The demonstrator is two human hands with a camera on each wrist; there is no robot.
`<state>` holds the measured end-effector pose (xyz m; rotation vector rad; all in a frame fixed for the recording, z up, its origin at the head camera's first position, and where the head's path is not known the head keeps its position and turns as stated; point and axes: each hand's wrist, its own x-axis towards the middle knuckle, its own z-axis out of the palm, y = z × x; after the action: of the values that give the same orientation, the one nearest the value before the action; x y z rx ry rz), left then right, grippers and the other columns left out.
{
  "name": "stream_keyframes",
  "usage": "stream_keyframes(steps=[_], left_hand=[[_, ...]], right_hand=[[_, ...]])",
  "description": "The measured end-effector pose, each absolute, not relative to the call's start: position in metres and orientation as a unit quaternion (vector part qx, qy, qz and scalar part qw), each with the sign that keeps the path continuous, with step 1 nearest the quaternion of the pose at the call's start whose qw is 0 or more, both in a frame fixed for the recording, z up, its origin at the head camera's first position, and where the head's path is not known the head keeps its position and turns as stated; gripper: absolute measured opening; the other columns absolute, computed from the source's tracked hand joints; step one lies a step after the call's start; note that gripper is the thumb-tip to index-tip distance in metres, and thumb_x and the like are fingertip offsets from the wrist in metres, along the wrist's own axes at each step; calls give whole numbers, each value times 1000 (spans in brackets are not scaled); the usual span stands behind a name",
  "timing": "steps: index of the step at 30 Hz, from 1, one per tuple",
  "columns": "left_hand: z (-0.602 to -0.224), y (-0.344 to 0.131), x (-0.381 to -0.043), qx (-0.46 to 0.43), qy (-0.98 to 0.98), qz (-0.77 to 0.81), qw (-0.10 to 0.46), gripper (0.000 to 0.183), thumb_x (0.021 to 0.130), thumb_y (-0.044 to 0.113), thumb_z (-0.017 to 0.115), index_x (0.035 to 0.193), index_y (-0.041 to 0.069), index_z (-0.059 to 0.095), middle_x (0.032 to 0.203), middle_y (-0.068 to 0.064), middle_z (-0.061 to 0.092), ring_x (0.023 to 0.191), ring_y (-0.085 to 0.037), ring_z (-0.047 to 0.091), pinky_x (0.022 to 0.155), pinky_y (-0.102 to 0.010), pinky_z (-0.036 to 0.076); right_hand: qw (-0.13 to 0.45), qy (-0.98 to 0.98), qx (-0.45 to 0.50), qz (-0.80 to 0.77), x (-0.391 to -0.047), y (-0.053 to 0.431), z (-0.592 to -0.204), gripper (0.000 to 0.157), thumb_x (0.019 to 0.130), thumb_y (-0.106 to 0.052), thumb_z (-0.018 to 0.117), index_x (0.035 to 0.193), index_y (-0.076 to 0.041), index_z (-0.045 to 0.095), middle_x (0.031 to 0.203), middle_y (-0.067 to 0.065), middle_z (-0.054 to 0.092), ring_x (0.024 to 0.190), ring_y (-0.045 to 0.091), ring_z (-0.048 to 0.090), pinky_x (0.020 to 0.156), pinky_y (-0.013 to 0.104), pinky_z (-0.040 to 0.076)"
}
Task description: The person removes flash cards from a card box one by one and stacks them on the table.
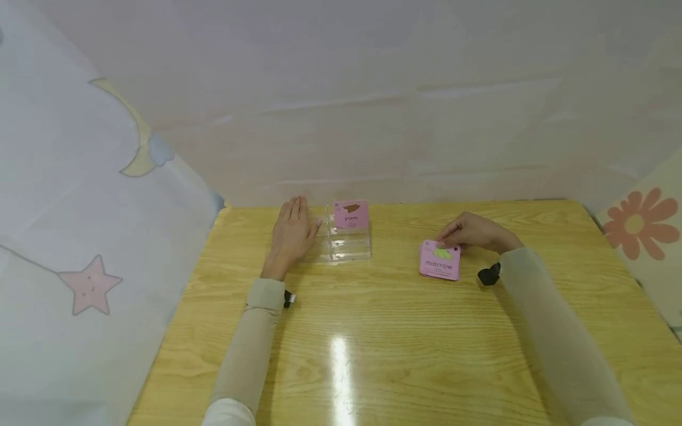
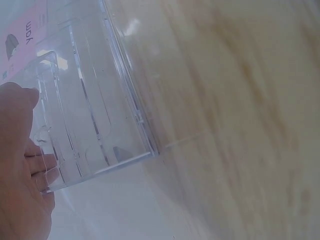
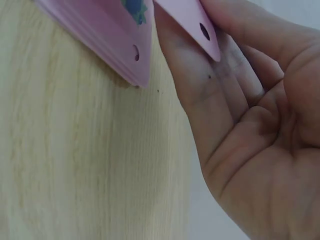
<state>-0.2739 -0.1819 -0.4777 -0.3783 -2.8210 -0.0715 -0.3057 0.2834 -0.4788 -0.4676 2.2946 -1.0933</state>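
Observation:
In the head view my left hand (image 1: 290, 234) lies along the left side of a clear plastic card holder (image 1: 348, 255), its fingers straight. Some fingertips show through the plastic edge in the left wrist view. A pink card reading "yam" (image 1: 350, 215) sits in the holder's back right part. To the right, my right hand (image 1: 476, 231) pinches the top edge of a pink "marrow" card (image 1: 439, 264) between thumb and fingers. The right wrist view shows that card (image 3: 187, 22) tilted up from a stack of pink cards (image 3: 102, 35), each with a punched corner hole.
Both hands work on a wooden table (image 1: 394, 331). A pale cloth wall (image 1: 373, 130) rises right behind its back edge. A black wrist device (image 1: 488, 274) hangs below the right wrist, and another (image 1: 289, 298) sits at the left wrist.

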Motion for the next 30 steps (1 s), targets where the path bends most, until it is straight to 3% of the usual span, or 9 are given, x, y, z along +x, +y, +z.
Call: stream_keyframes(steps=[16,30], left_hand=[[-480,-182,-274,-129,-982,-21,137,76,113,46,39,163,-8,23,169,-26,33,160,-38,30,137,-50,20],[-477,-182,-272,-125,-984,-26,122,77,113,48,38,164,-7,20,171,-25,30,162,-38,28,138,-48,15]], right_hand=[[291,843,-165,-422,-305,282,-484,33,95,-24,80,119,-3,79,117,12,78,81,11,62,65,24,54],[274,850,-164,-419,-304,279,-487,32,95,-26,80,118,-4,80,121,13,77,94,14,68,77,25,60]])
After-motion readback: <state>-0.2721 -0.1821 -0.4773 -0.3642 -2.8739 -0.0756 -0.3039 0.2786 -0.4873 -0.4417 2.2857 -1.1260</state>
